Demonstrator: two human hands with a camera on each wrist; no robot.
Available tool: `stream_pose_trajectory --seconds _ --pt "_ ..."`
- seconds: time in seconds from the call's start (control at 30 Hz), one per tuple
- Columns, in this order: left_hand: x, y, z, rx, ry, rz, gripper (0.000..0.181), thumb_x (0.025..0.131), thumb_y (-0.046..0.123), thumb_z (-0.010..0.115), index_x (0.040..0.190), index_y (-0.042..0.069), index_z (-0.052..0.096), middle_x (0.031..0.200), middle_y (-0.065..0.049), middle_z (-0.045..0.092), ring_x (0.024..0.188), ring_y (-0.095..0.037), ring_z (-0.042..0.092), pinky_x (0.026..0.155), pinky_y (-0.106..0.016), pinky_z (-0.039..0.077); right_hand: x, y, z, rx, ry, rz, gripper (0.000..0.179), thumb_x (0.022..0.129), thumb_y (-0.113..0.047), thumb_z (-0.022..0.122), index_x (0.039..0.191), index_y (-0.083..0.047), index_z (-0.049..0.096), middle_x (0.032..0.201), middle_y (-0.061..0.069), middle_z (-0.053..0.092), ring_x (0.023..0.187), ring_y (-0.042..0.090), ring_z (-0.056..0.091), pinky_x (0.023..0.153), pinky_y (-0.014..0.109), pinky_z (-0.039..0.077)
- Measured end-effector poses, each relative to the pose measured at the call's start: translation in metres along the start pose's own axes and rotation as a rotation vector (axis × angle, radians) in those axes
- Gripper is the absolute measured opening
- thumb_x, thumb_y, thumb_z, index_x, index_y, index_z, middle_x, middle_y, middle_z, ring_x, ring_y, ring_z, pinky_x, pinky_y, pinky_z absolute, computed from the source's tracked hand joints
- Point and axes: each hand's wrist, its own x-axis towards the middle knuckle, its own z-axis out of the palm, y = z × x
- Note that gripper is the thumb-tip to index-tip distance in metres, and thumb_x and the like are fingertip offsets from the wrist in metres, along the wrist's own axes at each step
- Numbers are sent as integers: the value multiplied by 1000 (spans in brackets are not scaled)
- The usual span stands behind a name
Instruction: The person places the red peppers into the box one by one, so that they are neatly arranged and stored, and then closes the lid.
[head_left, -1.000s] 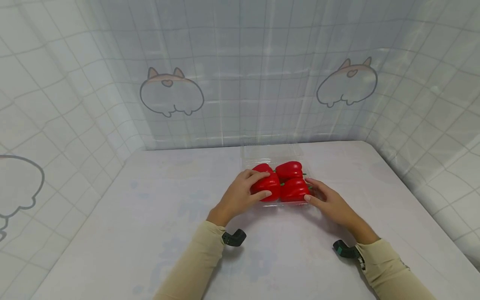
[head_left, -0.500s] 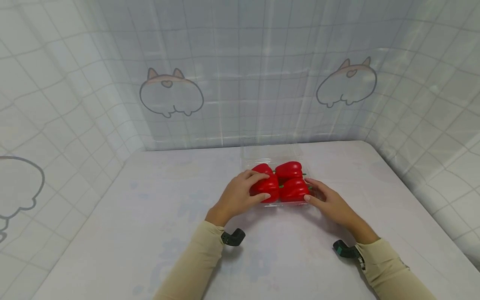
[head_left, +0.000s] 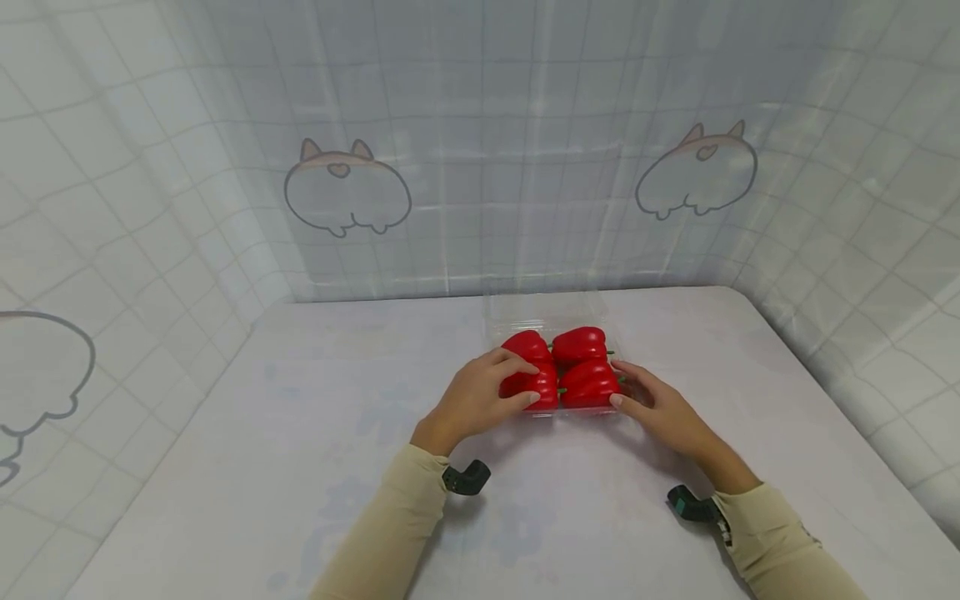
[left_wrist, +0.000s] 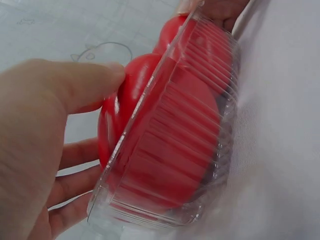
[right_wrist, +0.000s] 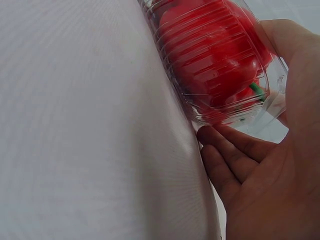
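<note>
Several red bell peppers with green stems lie in a clear plastic clamshell box [left_wrist: 125,132] in the head view. My left hand [head_left: 476,396] holds the front-left bell pepper [head_left: 547,390], thumb at its near side and fingers across its far side. In the left wrist view this pepper [left_wrist: 135,80] bulges above the box rim. At the box's right side is my right hand [head_left: 667,417], gripping it with the thumb on the front corner and the fingers along the side wall. The front-right pepper [head_left: 588,385], back-left pepper [head_left: 527,346] and back-right pepper [head_left: 579,346] lie alongside.
The box's transparent lid [head_left: 543,307] is folded back toward the rear edge of the pale table [head_left: 337,400]. White gridded curtains [head_left: 480,150] with cartoon prints surround it at the back and sides.
The front-left pepper has moved down and toward the near side of the box with my left fingers, exposing more of the back-left pepper. My right hand keeps its place on the box.
</note>
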Motion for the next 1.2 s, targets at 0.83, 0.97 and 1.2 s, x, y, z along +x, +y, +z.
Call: stream_pose_trajectory --seconds 0.83,0.97,1.2 --pt "3 -3 3 71 6 22 45 87 44 75 127 25 67 126 1 61 114 -18 58 90 -37 55 0 -4 -1 -26 21 6 70 97 -43 64 155 -17 37 150 14 46 129 35 52 106 54 42" --pt "3 -4 3 45 18 28 40 89 41 74 125 24 69 122 2 61 111 -16 58 91 -35 54 -2 -5 0 -21 17 14 70 97 -42 65 155 -16 37 151 15 45 129 35 52 104 54 44" --pt "4 -12 5 -180 118 -26 22 95 28 69 115 19 73 113 5 63 105 -13 58 88 -31 55 -2 -7 1 -31 16 6 70 97 -43 64 155 -15 36 150 17 45 130 37 52 104 53 43"
